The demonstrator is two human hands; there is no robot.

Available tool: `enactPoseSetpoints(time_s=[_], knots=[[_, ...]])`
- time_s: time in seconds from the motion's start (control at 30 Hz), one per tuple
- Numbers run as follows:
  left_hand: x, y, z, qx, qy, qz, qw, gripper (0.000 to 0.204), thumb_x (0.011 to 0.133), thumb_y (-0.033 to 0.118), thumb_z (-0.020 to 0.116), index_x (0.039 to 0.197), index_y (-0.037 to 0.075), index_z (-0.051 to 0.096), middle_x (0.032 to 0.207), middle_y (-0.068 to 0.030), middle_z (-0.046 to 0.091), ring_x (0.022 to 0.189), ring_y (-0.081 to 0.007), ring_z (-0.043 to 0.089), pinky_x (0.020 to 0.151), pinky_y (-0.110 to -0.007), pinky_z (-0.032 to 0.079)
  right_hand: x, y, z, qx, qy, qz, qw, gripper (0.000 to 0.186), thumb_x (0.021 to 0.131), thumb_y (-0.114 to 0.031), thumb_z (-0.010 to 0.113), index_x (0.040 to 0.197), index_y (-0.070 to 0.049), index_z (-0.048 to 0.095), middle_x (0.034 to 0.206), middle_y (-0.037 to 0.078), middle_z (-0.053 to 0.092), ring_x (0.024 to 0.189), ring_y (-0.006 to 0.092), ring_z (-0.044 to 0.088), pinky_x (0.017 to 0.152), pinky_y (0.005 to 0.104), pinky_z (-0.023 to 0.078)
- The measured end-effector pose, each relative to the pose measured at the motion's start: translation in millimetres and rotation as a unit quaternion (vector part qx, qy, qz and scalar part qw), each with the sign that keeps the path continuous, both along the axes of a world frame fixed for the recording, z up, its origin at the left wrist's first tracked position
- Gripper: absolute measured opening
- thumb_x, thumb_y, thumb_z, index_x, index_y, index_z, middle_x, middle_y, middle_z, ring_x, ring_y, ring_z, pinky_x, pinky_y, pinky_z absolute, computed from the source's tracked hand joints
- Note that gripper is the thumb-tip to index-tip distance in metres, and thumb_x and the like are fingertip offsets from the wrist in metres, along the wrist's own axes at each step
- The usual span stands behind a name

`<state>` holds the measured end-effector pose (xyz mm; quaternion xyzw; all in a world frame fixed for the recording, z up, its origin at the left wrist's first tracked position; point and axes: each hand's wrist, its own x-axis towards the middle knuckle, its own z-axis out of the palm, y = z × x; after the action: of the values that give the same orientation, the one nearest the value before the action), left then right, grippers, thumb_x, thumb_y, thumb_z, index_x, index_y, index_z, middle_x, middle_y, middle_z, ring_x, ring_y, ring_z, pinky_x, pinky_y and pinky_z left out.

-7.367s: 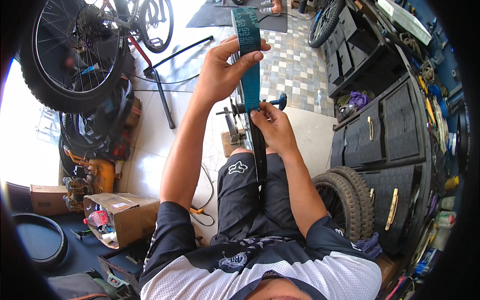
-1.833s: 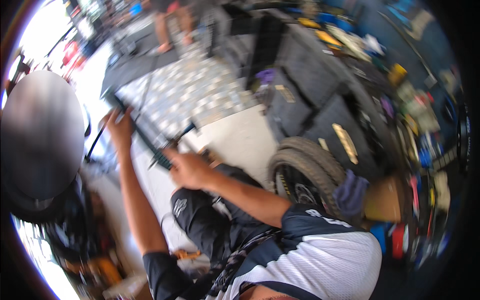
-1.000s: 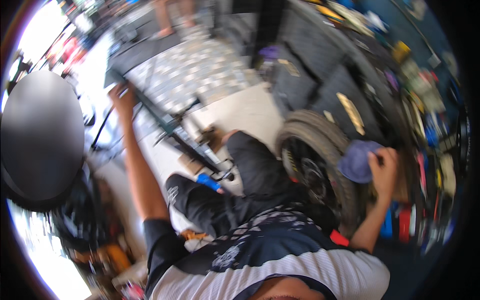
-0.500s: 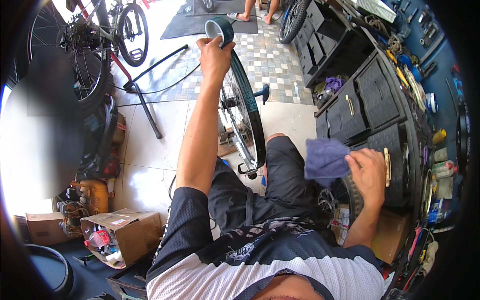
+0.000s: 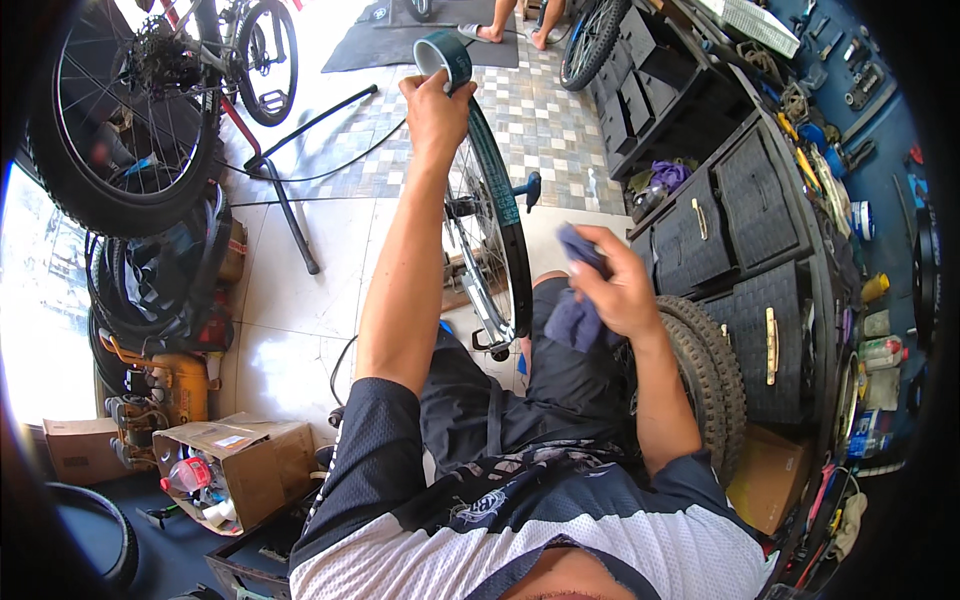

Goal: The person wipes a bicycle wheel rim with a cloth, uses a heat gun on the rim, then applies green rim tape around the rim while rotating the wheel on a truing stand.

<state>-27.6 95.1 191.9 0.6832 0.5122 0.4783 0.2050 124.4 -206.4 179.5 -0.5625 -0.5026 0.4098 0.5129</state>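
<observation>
Purple cloth (image 5: 574, 322) has been carried leftward, nearer the wheel (image 5: 518, 275), since a moment earlier.
It is held bunched in the right hand (image 5: 622, 288), fingers curled nearly closed, the wheel to its left. A tape roll (image 5: 460, 64) is pinched in the nearly closed left hand (image 5: 437, 115), with a strip (image 5: 489, 165) laid along the wheel below. Thick tires (image 5: 712, 375) are seen below the right hand.

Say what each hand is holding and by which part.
Left hand: teal tape roll, by its lower edge. Right hand: purple-grey cloth, by its upper part.
</observation>
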Motion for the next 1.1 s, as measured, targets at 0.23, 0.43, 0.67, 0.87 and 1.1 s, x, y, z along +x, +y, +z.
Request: enactPoseSetpoints(time_s=[0.23, 0.43, 0.67, 0.87, 1.1], knots=[[5.0, 15.4, -9.1, 0.023, -0.017, -0.019, 0.999, 0.044, 0.089, 0.033, 0.085, 0.119, 0.001, 0.077, 0.127, -0.0275, 0.056, 0.112, -0.0414, 0.063, 0.08, -0.046, 0.062, -60.3, 98.5, 24.9, 0.108, -0.401, -0.1, 0.904, 0.035, 0.101, -0.022, 0.063, 0.132, -0.009, 0.071, 0.098, 0.02, 0.067, 0.082, 0.0388, 0.072, 0.076, 0.0497, 0.059], [0.0, 36.1, -17.7, 0.068, 0.005, -0.003, 0.998, 0.043, 0.086, 0.037, 0.088, 0.114, 0.006, 0.081, 0.119, -0.0296, 0.062, 0.115, -0.0426, 0.059, 0.094, -0.051, 0.053, -75.2, 84.7, 10.2, 0.048, -0.475, -0.122, 0.87, 0.042, 0.099, -0.021, 0.062, 0.14, -0.014, 0.064, 0.078, 0.021, 0.072, 0.066, 0.0413, 0.073, 0.062, 0.055, 0.059], [1.1, 40.8, -12.2, -0.029, -0.024, -0.025, 0.999, 0.045, 0.087, 0.032, 0.088, 0.121, 0.004, 0.078, 0.13, -0.032, 0.057, 0.114, -0.0464, 0.062, 0.103, -0.047, 0.051, -73.5, 55.3, -12.0, 0.037, -0.481, -0.105, 0.87, 0.049, 0.098, -0.02, 0.062, 0.146, -0.011, 0.059, 0.069, 0.018, 0.071, 0.059, 0.0395, 0.071, 0.053, 0.0535, 0.056], [0.1, 23.9, -4.6, 0.035, 0.012, 0.002, 0.999, 0.043, 0.087, 0.031, 0.088, 0.118, 0.003, 0.078, 0.117, -0.0367, 0.063, 0.12, -0.0473, 0.058, 0.101, -0.048, 0.052, -73.9, 45.7, -20.7, 0.02, -0.469, -0.088, 0.878, 0.051, 0.098, -0.02, 0.063, 0.148, -0.011, 0.058, 0.068, 0.016, 0.07, 0.056, 0.0393, 0.07, 0.053, 0.0525, 0.055], [1.2, -5.8, -2.6, 0.01, 0.009, 0.001, 1.0, 0.037, 0.09, 0.028, 0.084, 0.118, 0.004, 0.079, 0.128, -0.0266, 0.055, 0.116, -0.0425, 0.061, 0.1, -0.046, 0.052, -69.3, 15.3, -17.6, 0.059, -0.428, -0.093, 0.897, 0.04, 0.098, -0.024, 0.071, 0.134, -0.007, 0.069, 0.089, 0.018, 0.073, 0.073, 0.0382, 0.072, 0.062, 0.0482, 0.056]])
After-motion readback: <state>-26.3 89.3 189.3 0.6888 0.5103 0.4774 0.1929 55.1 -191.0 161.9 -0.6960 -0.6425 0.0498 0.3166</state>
